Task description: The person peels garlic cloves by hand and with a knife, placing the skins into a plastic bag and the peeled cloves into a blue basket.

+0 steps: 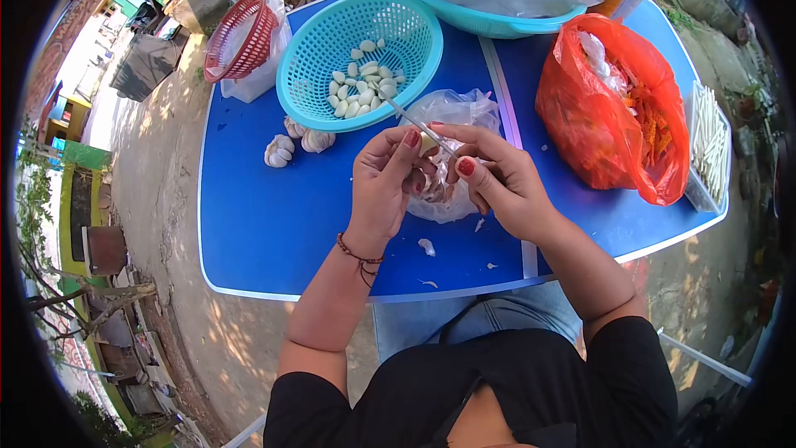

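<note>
Between the fingertips of my left hand (pixel 388 168) is a pale garlic clove (pixel 428 144). My right hand (pixel 494 172) grips a small knife (pixel 405 115), its narrow blade pointing up and left across the clove. Both hands are close together over a clear plastic bag (pixel 452 207) holding papery garlic skins. Just beyond the knife tip stands a turquoise basket (pixel 307 58) with many peeled cloves (pixel 362 87) in it. Several whole garlic bulbs (pixel 279 151) lie on the blue table left of my hands.
To the right sits a red plastic bag (pixel 580 129) with orange-red contents, beside a box of white sticks (pixel 709 145). A turquoise basin (pixel 489 26) with plastic containers is at the back. Behind the left edge is a red basket (pixel 242 37). Skin scraps (pixel 426 246) dot the front of the blue table (pixel 274 232).
</note>
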A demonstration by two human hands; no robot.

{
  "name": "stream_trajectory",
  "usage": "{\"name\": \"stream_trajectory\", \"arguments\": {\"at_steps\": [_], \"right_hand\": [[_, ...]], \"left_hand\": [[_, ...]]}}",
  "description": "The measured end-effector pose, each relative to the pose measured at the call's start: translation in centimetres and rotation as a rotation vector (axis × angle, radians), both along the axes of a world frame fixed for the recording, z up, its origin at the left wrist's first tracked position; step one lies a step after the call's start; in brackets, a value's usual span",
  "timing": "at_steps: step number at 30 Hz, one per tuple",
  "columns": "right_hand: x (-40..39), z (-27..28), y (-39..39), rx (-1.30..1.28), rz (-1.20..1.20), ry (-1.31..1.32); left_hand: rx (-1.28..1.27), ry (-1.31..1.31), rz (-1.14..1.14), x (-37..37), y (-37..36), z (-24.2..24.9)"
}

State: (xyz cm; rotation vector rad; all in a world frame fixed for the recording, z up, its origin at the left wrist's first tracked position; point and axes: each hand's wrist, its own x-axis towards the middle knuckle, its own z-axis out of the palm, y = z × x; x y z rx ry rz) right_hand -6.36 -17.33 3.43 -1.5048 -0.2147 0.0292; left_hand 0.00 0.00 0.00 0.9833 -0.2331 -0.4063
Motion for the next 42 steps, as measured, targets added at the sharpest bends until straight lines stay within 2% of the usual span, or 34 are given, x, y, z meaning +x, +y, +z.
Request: {"name": "stream_trajectory", "arguments": {"at_steps": [2,5,11,20,26,32,42], "right_hand": [[0.01,0.10,0.03,-0.007,-0.025,-0.022],[-0.05,0.18,-0.38,-0.071,-0.036,0.092],[-0.02,-0.33,0.01,0.060,-0.002,0.003],[-0.12,-0.60,-0.54,0.016,-0.015,0.129],[-0.04,-0.61,0.29,0.049,-0.044,0.006],[-0.05,-0.49,-0.35,0.006,-0.040,0.109],[-0.04,-0.32,0.11,0.023,-0.039,0.043]], "left_hand": [[0.003,-0.009,0.005,-0.05,-0.13,0.13],[0.029,0.010,0.027,-0.27,-0.34,0.23],[0.037,-0.040,0.031,-0.23,-0.18,0.12],[0.061,-0.007,0.047,-0.27,-0.31,0.27],[0.045,-0.027,0.058,-0.21,-0.24,0.03],[0.047,-0.012,0.072,-0.26,-0.35,0.28],[0.092,-0.123,0.131,-0.25,-0.32,0.05]]}}
